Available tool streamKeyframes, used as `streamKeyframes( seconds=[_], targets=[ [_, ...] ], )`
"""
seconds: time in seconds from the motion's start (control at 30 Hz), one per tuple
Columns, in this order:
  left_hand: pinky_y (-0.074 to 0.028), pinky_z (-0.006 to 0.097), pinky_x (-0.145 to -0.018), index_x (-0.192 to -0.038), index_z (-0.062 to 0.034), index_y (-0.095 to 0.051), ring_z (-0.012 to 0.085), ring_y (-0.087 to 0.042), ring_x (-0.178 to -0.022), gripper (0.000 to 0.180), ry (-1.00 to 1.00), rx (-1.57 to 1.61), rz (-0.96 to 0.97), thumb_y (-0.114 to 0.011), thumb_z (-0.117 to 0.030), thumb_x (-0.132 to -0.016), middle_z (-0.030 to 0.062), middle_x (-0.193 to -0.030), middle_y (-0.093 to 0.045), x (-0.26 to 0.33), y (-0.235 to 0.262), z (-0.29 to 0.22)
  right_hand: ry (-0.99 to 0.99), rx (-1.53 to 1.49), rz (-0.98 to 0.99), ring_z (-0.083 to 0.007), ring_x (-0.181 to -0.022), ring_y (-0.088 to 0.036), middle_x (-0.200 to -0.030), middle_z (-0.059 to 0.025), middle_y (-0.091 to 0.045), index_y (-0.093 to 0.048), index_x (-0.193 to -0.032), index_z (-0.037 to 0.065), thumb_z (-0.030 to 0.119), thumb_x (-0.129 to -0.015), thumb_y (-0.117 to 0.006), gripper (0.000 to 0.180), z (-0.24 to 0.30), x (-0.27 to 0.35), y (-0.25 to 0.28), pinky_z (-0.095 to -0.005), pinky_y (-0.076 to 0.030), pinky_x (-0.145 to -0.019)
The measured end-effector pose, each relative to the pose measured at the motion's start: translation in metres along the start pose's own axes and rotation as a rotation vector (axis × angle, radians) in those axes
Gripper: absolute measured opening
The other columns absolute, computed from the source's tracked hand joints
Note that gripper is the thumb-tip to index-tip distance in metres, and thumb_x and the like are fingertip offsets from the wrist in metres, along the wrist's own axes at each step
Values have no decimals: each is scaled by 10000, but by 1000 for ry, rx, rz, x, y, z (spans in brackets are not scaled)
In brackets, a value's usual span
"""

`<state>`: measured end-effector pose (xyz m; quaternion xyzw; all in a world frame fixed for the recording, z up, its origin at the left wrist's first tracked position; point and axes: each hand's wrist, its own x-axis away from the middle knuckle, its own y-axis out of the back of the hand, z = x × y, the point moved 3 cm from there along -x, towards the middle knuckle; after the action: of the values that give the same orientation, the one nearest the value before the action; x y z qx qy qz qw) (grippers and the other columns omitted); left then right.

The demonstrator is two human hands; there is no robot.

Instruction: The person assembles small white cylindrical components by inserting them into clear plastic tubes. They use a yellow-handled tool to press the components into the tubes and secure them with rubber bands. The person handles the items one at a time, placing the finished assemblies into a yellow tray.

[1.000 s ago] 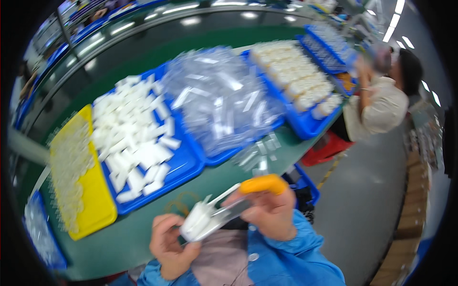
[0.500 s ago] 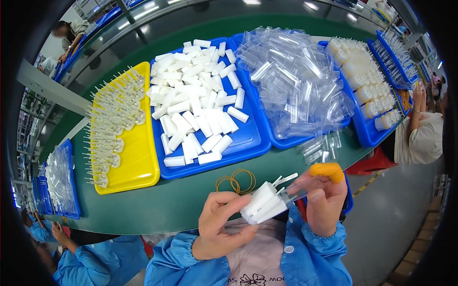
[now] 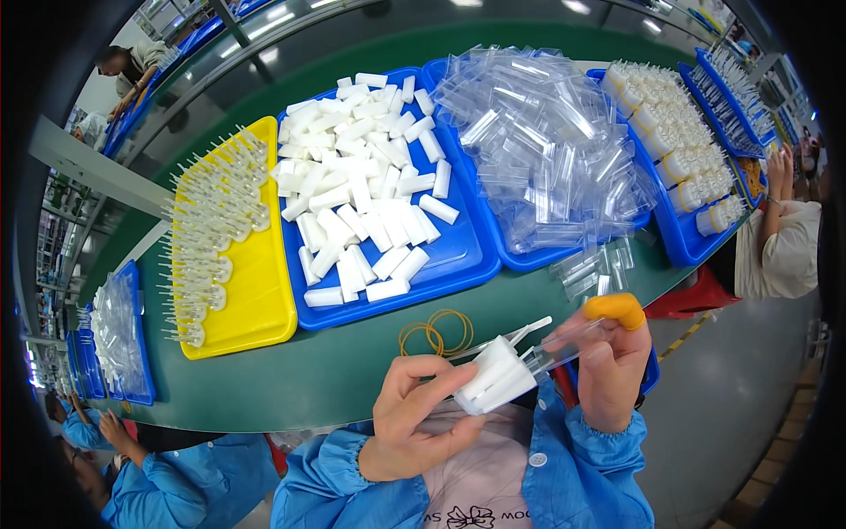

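My left hand grips a bundle of white foam blocks set around a white base with thin prongs sticking out at its upper right. Thumb and fingers clasp the bundle from the left, and it tilts up to the right. An orange cover sits on one finger of my right hand. Between that hand's fingertips is a clear plastic sleeve, whose near end meets the prong side of the bundle. Whether the sleeve is over any prong cannot be made out.
Across the green table stand a yellow tray of pronged white bases, a blue tray of white foam blocks, a pile of clear sleeves and a tray of finished-looking bundles. Rubber bands lie nearby. Co-workers sit at both sides.
Both hands have shifted slightly to the right, along with the foam bundle and the sleeve. My grip on each looks the same.
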<state>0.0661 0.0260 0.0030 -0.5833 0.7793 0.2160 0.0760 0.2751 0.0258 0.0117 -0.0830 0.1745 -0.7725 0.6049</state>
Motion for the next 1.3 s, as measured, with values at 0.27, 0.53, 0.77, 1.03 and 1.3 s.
streamKeyframes(
  seconds=[0.27,0.53,0.77,1.03,1.3],
  targets=[
    [-463,280,-735,-1117,40,-592,197,-530,-885,521,39,24,24,-762,-73,-637,141,-1028,-493,-1,-4,-1,-55,-42,85,-255,-871,-648,-936,-177,-631,-514,-1091,-45,19,-769,-631,348,-2,-1,6,-349,-515,-800],
    [-450,300,-775,-1103,25,-618,209,-523,-899,488,104,34,118,-751,-58,-641,125,-1033,-470,-7,-8,-8,-15,-35,117,-239,-919,-630,-983,-175,-620,-519,-1104,-56,-36,-733,-670,401,-2,5,5,-357,-511,-842],
    [-484,279,-753,-1095,3,-646,178,-530,-884,443,56,107,179,-718,15,-658,100,-1035,-427,-13,-12,-10,-1,41,33,-240,-754,-655,-856,-174,-638,-499,-1077,-14,175,-767,-705,417,-1,8,0,-324,-533,-692],
    [-455,349,-928,-1167,15,-536,221,-513,-1061,544,245,349,-97,-700,63,-650,139,-1187,-441,-13,-11,5,75,152,182,-237,-971,-569,-959,-118,-611,-584,-1013,-42,19,-757,-660,274,10,-4,5,-354,-428,-881],
    [-491,335,-907,-1153,60,-537,224,-558,-1055,447,406,781,-37,-699,75,-736,147,-1214,-462,-2,-16,28,183,545,88,-252,-1043,-508,-859,-69,-647,-619,-905,7,51,-697,-656,215,12,-9,8,-393,-365,-944]
  ],
)
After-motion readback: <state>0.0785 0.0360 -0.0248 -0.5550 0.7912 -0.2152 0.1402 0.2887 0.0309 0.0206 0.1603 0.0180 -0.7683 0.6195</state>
